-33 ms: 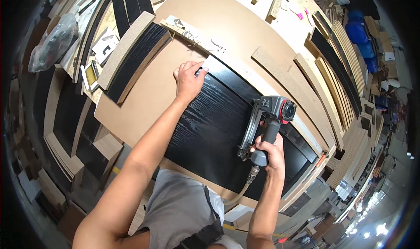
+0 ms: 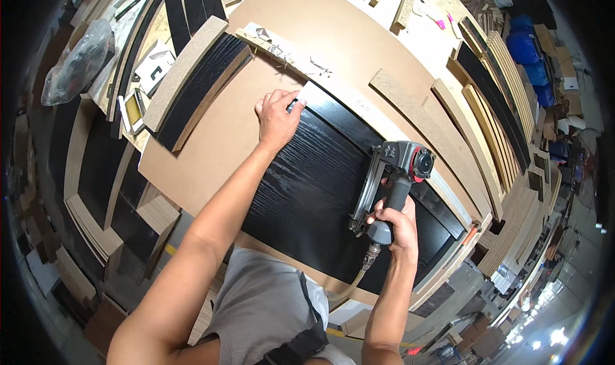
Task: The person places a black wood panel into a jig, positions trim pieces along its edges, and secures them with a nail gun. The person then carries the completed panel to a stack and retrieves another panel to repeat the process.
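Observation:
A black wood-grain panel (image 2: 301, 179) lies on a brown board, with a narrower black strip (image 2: 346, 123) along its far side. My left hand (image 2: 279, 116) is closed at the panel's far left corner, thumb on top and fingers curled at the edge. What lies under those fingers is partly hidden. In my right hand (image 2: 398, 223) is a grey and black air nail gun (image 2: 398, 173), gripped by its handle above the right part of the panel. An air hose (image 2: 354, 283) runs from the handle's base toward my body.
A pale wooden rail (image 2: 359, 105) borders the panel's far side, with loose metal fasteners (image 2: 275, 49) at its left end. Black-faced boards (image 2: 202, 89) lie at the left. Several wooden strips (image 2: 471, 147) lie at the right. A clear plastic bag (image 2: 77, 64) sits far left.

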The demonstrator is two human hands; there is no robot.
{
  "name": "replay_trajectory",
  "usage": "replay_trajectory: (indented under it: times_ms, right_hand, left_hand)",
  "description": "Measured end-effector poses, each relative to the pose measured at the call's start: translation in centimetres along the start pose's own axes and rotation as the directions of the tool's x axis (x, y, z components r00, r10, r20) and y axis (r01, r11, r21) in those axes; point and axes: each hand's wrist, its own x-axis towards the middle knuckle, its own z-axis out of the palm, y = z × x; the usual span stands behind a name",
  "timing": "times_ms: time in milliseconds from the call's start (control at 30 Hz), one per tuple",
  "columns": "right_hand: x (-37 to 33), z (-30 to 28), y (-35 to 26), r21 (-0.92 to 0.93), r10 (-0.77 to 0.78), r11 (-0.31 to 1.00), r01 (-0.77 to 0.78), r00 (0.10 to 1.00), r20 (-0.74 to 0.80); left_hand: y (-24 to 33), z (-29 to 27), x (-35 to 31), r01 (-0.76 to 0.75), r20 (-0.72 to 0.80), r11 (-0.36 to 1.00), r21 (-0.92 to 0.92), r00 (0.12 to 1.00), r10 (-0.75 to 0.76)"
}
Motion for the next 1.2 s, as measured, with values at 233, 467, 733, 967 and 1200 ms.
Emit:
replay_trajectory:
  times_ms: [233,467,733,967,1200]
  right_hand:
    - [0.1,0.6,-0.2,0.004,0.021,1.000,-0.020,1.000,-0.024]
    - [2.9,4.5,-1.7,-0.009,0.001,1.000,0.000,0.993,0.116]
    - [5.8,9.1,-2.6,-0.103,0.022,0.995,0.002,0.974,0.227]
    - [6.0,10.0,-3.0,-0.085,0.047,0.996,-0.027,0.971,0.235]
    - [6.3,9.8,-3.0,-0.152,0.072,0.988,-0.039,0.974,0.216]
  left_hand:
    - [0.3,-0.2,-0.1,0.032,0.024,0.999,-0.014,0.999,-0.032]
    - [0.6,-0.7,0.1,0.046,0.023,0.998,-0.031,0.999,-0.045]
    - [0.4,-0.3,0.0,0.045,0.015,0.998,-0.039,0.999,-0.045]
    - [0.3,-0.5,0.1,0.035,-0.004,0.999,-0.039,0.999,-0.035]
    - [0.4,-0.7,0.2,0.020,-0.013,0.999,-0.037,1.000,-0.020]
